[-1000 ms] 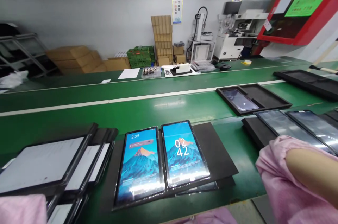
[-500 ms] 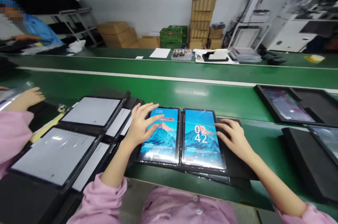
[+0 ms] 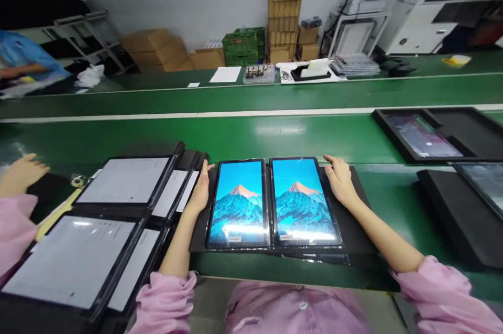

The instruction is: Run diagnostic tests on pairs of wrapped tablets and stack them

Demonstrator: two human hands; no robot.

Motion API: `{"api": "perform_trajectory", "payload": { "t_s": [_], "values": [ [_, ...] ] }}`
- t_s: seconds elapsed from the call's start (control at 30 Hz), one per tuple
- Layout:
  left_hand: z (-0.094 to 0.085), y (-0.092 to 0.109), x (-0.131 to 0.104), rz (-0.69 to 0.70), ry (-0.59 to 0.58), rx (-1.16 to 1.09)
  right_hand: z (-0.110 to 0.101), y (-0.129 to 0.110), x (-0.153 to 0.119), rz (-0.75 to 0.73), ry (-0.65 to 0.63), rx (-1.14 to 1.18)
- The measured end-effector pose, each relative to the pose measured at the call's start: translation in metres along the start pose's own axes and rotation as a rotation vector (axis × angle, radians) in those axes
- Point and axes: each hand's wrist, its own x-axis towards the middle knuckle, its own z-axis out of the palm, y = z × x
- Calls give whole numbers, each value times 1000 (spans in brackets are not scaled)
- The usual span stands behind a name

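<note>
Two tablets lie side by side in front of me, a left tablet (image 3: pixel 239 208) and a right tablet (image 3: pixel 304 205), both lit with a blue mountain picture. Under them is a black foam tray (image 3: pixel 359 203). My left hand (image 3: pixel 200 190) is turned edge-on by the left tablet's outer side, fingers stretched out, holding nothing. Beside the right tablet's upper right edge rests my right hand (image 3: pixel 340 181), its fingers extended and apart. Whether either hand touches a tablet's edge I cannot tell. A dark flat strip (image 3: pixel 318 259) pokes out below the right tablet.
Several tablets with pale screens (image 3: pixel 70 255) sit in black trays on the left, near a co-worker's hand (image 3: pixel 25 174). To the right are a black tray with a tablet (image 3: pixel 424 137) and a black foam block (image 3: pixel 451 218). Papers and a parts box (image 3: pixel 259 74) line the far bench.
Both hands have drawn off the screens to the tablets' outer sides. The clock screens have given way to plain mountain pictures. The view has shifted slightly.
</note>
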Motion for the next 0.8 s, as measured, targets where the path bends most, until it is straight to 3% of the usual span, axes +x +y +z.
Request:
{"api": "perform_trajectory", "payload": {
  "t_s": [0.17, 0.37, 0.53, 0.67, 0.8],
  "values": [
    [-2, -3, 4, 1, -3, -17, -2, -8, 0, 31, -57, -130],
    [-4, 4, 2, -28, -45, -32, -19, -12, 1, 11, -155, -185],
    [-14, 22, -35, -47, -55, -73, -25, -17, 2, 50, -175, -200],
    [-11, 32, -71, -62, -47, -159, -25, -19, 1, 64, -179, -208],
    [-3, 37, -77, -111, 71, -320, -30, -19, -1, 66, -159, -205]
  ]
}}
